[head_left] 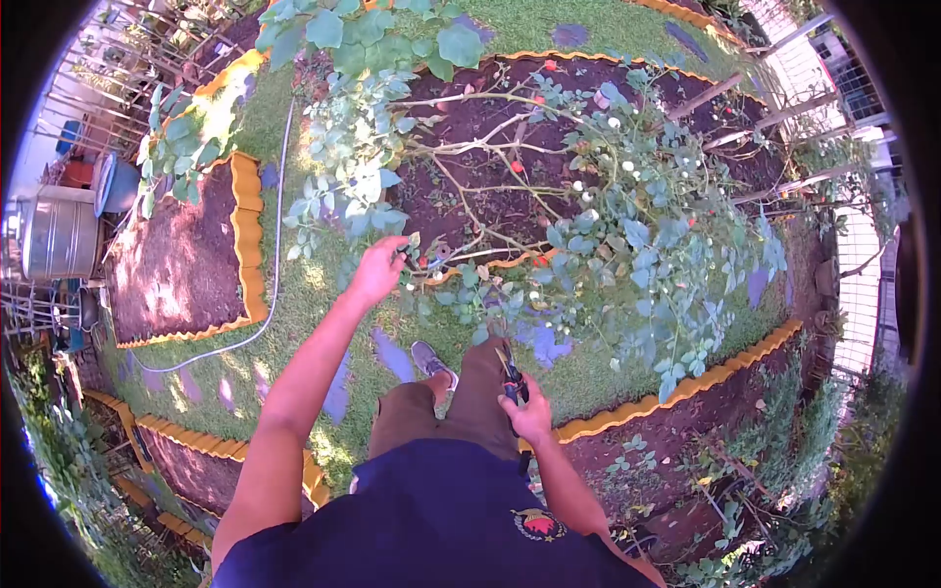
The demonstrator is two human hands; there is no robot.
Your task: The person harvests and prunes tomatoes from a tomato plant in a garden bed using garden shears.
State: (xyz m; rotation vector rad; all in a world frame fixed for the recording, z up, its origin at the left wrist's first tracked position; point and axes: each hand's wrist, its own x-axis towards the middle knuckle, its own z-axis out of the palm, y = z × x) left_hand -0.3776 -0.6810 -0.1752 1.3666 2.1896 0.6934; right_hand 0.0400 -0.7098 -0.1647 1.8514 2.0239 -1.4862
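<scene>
My left hand is raised at the lower left edge of a leafy bush, its fingers closed at a small leafy tip; what they hold is too small to make out. Low in front of my right thigh, my right hand is wrapped round dark-handled pruning shears, whose tips point up and away from me. Bare brown branches spread from the bush over dark soil. Small red fruits and pale round ones dot the foliage.
Wavy yellow edging borders the soil beds. A pale hose curves across the grass on the left. At the far left stands a metal drum. Another edged bed lies to the right, and a wire fence beyond.
</scene>
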